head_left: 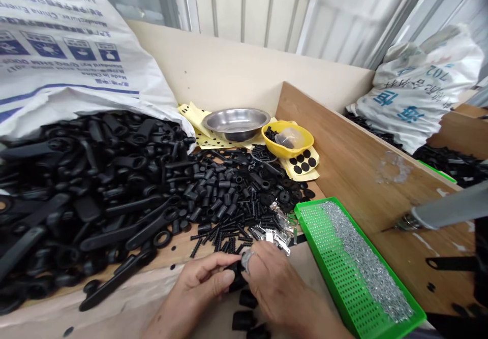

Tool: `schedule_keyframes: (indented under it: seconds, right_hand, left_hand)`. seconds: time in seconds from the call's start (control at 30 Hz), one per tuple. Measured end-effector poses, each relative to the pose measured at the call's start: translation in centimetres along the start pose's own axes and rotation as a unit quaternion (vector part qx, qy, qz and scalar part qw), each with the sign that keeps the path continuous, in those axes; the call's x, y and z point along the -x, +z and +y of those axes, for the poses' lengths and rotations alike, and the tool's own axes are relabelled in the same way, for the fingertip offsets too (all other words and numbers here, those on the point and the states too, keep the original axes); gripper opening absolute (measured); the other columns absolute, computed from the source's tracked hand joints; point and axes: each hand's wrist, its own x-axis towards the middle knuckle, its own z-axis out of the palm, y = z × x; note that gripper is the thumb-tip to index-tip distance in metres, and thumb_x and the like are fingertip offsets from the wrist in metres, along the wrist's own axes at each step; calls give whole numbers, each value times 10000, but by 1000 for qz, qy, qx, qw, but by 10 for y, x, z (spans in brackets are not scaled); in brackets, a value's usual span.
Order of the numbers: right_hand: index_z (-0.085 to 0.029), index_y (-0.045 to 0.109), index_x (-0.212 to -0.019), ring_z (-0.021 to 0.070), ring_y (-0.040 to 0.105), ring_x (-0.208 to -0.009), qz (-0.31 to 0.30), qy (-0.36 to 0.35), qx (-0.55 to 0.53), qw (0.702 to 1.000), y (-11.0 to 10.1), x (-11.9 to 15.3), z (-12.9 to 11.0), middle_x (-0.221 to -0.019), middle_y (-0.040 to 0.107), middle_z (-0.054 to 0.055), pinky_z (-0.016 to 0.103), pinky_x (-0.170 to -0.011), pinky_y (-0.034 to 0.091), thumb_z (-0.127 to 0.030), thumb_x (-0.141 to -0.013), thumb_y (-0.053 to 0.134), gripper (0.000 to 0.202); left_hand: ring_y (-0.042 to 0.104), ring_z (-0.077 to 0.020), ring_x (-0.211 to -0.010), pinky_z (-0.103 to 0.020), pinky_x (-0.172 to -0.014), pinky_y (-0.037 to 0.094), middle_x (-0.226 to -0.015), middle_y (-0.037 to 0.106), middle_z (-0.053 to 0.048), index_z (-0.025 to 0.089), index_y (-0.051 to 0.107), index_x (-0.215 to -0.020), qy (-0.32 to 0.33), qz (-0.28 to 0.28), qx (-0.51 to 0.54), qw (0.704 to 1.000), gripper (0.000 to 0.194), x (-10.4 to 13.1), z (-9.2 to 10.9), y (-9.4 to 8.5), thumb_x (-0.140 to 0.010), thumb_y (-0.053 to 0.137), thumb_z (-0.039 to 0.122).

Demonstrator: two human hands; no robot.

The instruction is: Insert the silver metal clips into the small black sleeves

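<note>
Left of green tray (pixel 341 273): our left hand (pixel 198 283) pinches black part (pixel 233 278); right hand (pixel 280 283) against it, grip hidden, can't tell. Step seems two-handed manipulation; next move likely needs steady hold.

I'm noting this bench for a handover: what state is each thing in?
Left hand, pinching a black part.
Right hand, at that part, grip partly hidden.
Printed sack, open, black fittings spilling out.
Steel bowl, upright.
Yellow bowl, upright, holding black bits.
Green tray, partly covered with small metal pieces.
Silver clips, loosely heaped.
Grey tool, bit fitted; on or off unclear.
</note>
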Motion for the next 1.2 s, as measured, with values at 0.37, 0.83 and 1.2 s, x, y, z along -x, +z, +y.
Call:
schedule_keyframes:
  seconds: [0.37,0.83,1.2]
  right_hand:
    - [-203,377,-751,155,478,-676,-7,93,-76,993,3,1,-9,-734,514,17,259,-616,355,-152,-922,286,201]
    - [-184,429,-734,188,465,-680,22,36,38,998,4,0,-6,-721,533,49,311,-643,348,-167,-912,283,231]
    - [-214,408,-720,145,512,-556,14,166,-114,979,1,2,-16,-620,530,0,248,-529,358,-220,-950,254,276]
  left_hand:
    - [698,-174,-744,-197,-661,545,-824,761,12,267,722,-863,202,69,-178,960,163,3,4,6,-751,628,196]
    - [708,-138,-701,-144,-631,544,-785,763,42,270,719,-842,208,61,-184,959,167,0,9,7,-758,626,160]
    - [680,-167,-824,-227,-755,544,-897,715,-46,222,586,-1041,391,85,-348,848,202,7,-11,8,-857,519,174]
